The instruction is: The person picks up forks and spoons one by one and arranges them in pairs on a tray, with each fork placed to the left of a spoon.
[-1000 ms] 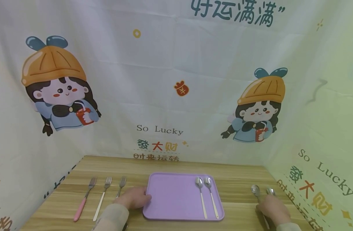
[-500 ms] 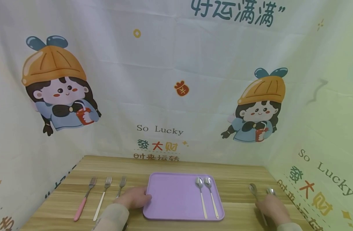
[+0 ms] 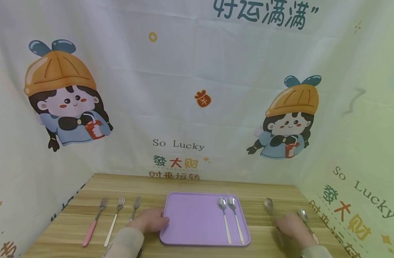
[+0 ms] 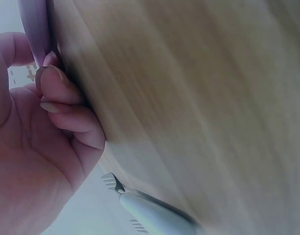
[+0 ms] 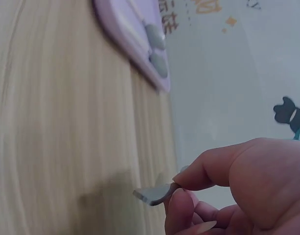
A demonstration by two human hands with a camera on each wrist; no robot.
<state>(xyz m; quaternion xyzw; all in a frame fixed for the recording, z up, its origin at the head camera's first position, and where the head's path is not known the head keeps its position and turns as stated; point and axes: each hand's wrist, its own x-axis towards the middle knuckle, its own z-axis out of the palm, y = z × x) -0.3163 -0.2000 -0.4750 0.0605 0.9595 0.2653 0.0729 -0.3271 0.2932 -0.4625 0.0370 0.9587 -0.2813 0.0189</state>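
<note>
Currently, my left hand (image 3: 150, 220) pinches the left rim of the purple tray (image 3: 191, 220), thumb on one side of the edge and curled fingers on the other, so its grasp is narrow. The tray lies flat on the wooden table (image 3: 262, 222), and two spoons, the left tray spoon (image 3: 222, 203) and the right tray spoon (image 3: 232, 203), rest inside it near its right side, their bowls toward the tray's far edge and their handles toward the near one. To the right of the tray, apart from it, my right hand (image 3: 292, 228) holds another one, the gripped spoon (image 3: 269, 203), by its handle between thumb and fingers, with the bowl pointing away from me. It looks blurred, and I cannot tell whether it touches the wood. Farther to the right of the tray, just beyond my right hand, the outer spoon (image 3: 303, 215) lies on the table. To the left of the tray, three forks lie in a row, tines away from me: the pink-handled fork (image 3: 89, 233) is farthest from it, the cream-handled fork (image 3: 110, 229) comes next, and the third fork (image 3: 136, 203) is nearest, its lower part hidden by my left hand. Behind the tray hangs a pale printed cloth (image 3: 197, 64)
</note>
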